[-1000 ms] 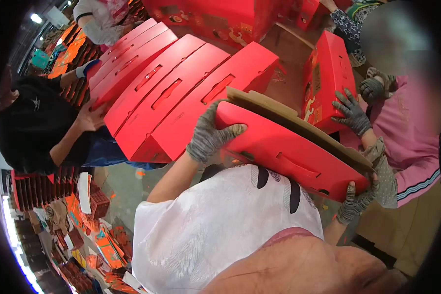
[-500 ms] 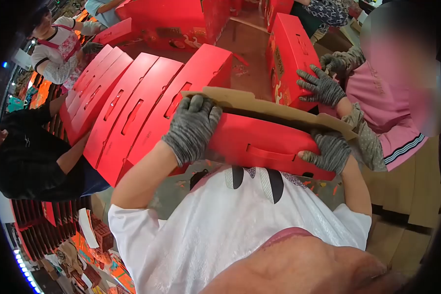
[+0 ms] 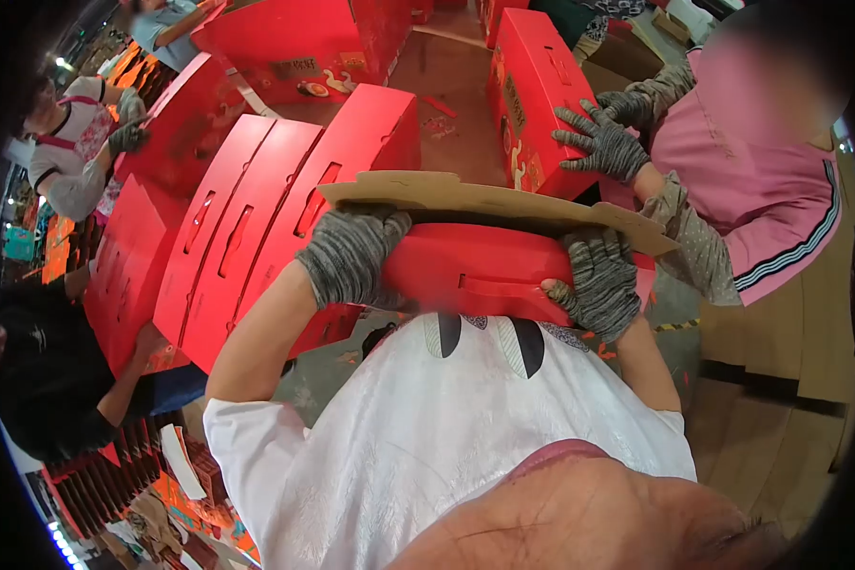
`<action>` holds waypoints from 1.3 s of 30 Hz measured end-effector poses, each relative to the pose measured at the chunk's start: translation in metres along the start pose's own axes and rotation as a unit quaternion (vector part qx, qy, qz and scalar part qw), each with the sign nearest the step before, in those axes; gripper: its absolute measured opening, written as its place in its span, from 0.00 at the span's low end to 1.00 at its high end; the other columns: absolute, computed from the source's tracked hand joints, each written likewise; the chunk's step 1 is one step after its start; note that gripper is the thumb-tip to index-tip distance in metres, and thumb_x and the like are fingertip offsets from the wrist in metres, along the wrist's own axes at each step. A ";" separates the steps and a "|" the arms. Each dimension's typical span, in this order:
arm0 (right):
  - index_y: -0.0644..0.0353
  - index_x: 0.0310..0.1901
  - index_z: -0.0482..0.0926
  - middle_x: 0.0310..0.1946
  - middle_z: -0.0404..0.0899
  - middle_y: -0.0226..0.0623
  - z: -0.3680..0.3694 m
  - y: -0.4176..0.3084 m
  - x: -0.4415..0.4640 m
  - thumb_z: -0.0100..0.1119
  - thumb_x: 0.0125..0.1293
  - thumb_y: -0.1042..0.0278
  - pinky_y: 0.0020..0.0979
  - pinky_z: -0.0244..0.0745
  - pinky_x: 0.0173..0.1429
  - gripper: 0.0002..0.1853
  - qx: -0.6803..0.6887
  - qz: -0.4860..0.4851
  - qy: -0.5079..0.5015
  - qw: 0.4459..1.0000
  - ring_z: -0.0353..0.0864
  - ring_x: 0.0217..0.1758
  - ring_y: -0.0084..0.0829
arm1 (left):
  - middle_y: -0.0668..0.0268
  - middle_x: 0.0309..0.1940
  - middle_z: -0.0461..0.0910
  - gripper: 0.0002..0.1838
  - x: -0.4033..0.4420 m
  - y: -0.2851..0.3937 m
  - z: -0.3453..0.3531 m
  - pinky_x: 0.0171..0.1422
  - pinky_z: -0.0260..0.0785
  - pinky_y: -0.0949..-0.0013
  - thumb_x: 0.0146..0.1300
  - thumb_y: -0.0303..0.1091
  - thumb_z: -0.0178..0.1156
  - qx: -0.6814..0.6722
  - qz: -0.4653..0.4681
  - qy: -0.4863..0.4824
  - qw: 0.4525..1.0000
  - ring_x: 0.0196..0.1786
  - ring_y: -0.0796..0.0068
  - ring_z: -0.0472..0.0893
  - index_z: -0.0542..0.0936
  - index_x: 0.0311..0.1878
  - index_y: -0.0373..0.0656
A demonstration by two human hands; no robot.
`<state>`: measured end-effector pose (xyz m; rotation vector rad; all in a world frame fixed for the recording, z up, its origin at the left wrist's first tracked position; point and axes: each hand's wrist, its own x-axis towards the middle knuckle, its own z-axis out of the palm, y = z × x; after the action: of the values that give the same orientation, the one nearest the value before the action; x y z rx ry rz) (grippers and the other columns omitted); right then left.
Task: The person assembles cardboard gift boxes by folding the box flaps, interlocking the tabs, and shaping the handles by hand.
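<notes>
Holding a red box (image 3: 489,252), its brown flap (image 3: 465,195) raised, by the near edge of the table (image 3: 451,76), the left grip (image 3: 351,256) clasps one end while the right grip (image 3: 598,285) has moved inward along the flap, likely steadying it.

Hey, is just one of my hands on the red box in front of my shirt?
No, your left hand and right hand, both gloved, grip the red box toward opposite ends.
</notes>
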<state>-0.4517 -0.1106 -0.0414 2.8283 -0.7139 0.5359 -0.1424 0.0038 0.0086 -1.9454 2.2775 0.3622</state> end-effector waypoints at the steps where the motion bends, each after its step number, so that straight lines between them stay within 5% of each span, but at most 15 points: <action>1: 0.61 0.51 0.73 0.49 0.71 0.48 0.000 0.000 0.000 0.58 0.54 0.41 0.53 0.58 0.63 0.32 -0.001 0.004 0.001 1.000 0.68 0.56 0.51 | 0.52 0.54 0.74 0.55 -0.003 -0.003 0.006 0.66 0.59 0.53 0.28 0.66 0.71 -0.004 0.007 0.045 0.999 0.58 0.53 0.72 0.71 0.59 0.38; 2: 0.62 0.47 0.75 0.47 0.73 0.49 0.001 -0.001 0.001 0.59 0.54 0.42 0.53 0.59 0.62 0.30 0.006 0.004 0.002 1.000 0.69 0.55 0.51 | 0.52 0.54 0.74 0.55 -0.008 -0.004 0.013 0.66 0.59 0.53 0.28 0.66 0.71 -0.001 0.010 0.045 0.999 0.58 0.53 0.72 0.71 0.59 0.38; 4: 0.63 0.43 0.76 0.45 0.74 0.49 -0.001 -0.001 0.003 0.59 0.54 0.42 0.54 0.59 0.61 0.28 0.012 0.005 0.003 1.000 0.70 0.53 0.51 | 0.54 0.54 0.73 0.55 -0.018 -0.002 0.028 0.67 0.57 0.50 0.29 0.63 0.71 0.029 0.046 0.238 0.970 0.58 0.53 0.72 0.70 0.61 0.38; 8: 0.61 0.34 0.77 0.35 0.78 0.46 -0.010 -0.005 0.014 0.58 0.56 0.45 0.50 0.64 0.56 0.22 0.048 0.044 -0.008 0.998 0.75 0.48 0.47 | 0.52 0.59 0.69 0.55 -0.026 0.007 0.028 0.70 0.52 0.49 0.36 0.65 0.66 0.036 0.042 0.256 0.965 0.64 0.53 0.67 0.65 0.65 0.38; 12: 0.61 0.29 0.79 0.29 0.79 0.44 -0.012 -0.001 0.024 0.53 0.61 0.47 0.47 0.68 0.49 0.22 0.052 0.075 -0.107 0.990 0.78 0.41 0.45 | 0.53 0.54 0.72 0.53 -0.014 0.003 0.037 0.68 0.56 0.50 0.32 0.60 0.71 -0.017 0.060 0.227 0.972 0.59 0.52 0.71 0.68 0.62 0.37; 15: 0.61 0.29 0.79 0.28 0.80 0.47 -0.004 0.002 0.033 0.47 0.65 0.46 0.46 0.71 0.45 0.24 0.104 0.134 -0.187 0.968 0.79 0.37 0.46 | 0.50 0.55 0.72 0.53 -0.004 0.003 0.029 0.68 0.57 0.52 0.32 0.58 0.72 -0.017 0.028 0.117 0.993 0.60 0.51 0.70 0.68 0.61 0.35; 17: 0.60 0.30 0.80 0.28 0.80 0.47 0.009 0.010 0.038 0.45 0.67 0.46 0.45 0.71 0.45 0.24 0.113 0.130 -0.207 0.963 0.79 0.35 0.46 | 0.47 0.62 0.65 0.53 0.003 -0.002 0.033 0.73 0.50 0.55 0.38 0.62 0.68 -0.054 0.010 0.038 0.998 0.67 0.52 0.64 0.65 0.64 0.34; 19: 0.60 0.31 0.80 0.28 0.80 0.48 0.014 0.014 0.036 0.42 0.68 0.45 0.45 0.71 0.44 0.25 0.122 0.125 -0.225 0.959 0.79 0.34 0.47 | 0.48 0.60 0.68 0.53 0.004 -0.005 0.039 0.71 0.54 0.55 0.34 0.59 0.71 -0.051 0.027 0.078 0.995 0.64 0.51 0.66 0.66 0.62 0.34; 24: 0.59 0.33 0.81 0.31 0.80 0.44 0.014 0.021 0.021 0.51 0.65 0.54 0.43 0.72 0.45 0.17 0.205 0.091 -0.078 0.971 0.79 0.37 0.44 | 0.48 0.57 0.70 0.54 0.004 -0.006 0.040 0.69 0.57 0.54 0.30 0.56 0.74 -0.047 0.031 0.117 0.992 0.62 0.50 0.69 0.68 0.61 0.34; 27: 0.60 0.36 0.80 0.35 0.80 0.43 0.000 0.024 0.008 0.55 0.63 0.58 0.43 0.71 0.48 0.13 0.121 0.060 -0.029 0.990 0.78 0.40 0.44 | 0.48 0.58 0.70 0.54 0.005 -0.008 0.044 0.69 0.57 0.54 0.30 0.56 0.74 -0.063 0.042 0.126 0.989 0.62 0.50 0.69 0.68 0.62 0.35; 33: 0.59 0.41 0.78 0.37 0.80 0.44 0.007 0.025 -0.005 0.50 0.64 0.57 0.44 0.70 0.50 0.15 0.014 0.116 -0.089 0.989 0.78 0.43 0.45 | 0.48 0.58 0.70 0.54 0.012 -0.013 0.044 0.67 0.59 0.53 0.30 0.56 0.74 -0.055 0.034 0.070 0.995 0.61 0.50 0.69 0.68 0.61 0.35; 39: 0.60 0.40 0.78 0.37 0.79 0.47 0.013 0.037 0.008 0.45 0.68 0.55 0.44 0.71 0.48 0.17 0.079 0.132 -0.169 0.974 0.78 0.41 0.46 | 0.49 0.58 0.70 0.53 0.014 -0.019 0.047 0.67 0.59 0.52 0.29 0.56 0.74 -0.110 0.054 0.104 0.987 0.61 0.49 0.69 0.69 0.61 0.36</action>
<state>-0.4594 -0.1489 -0.0475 3.0277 -1.1687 0.1474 -0.1290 0.0000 -0.0424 -2.0530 2.5824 0.4591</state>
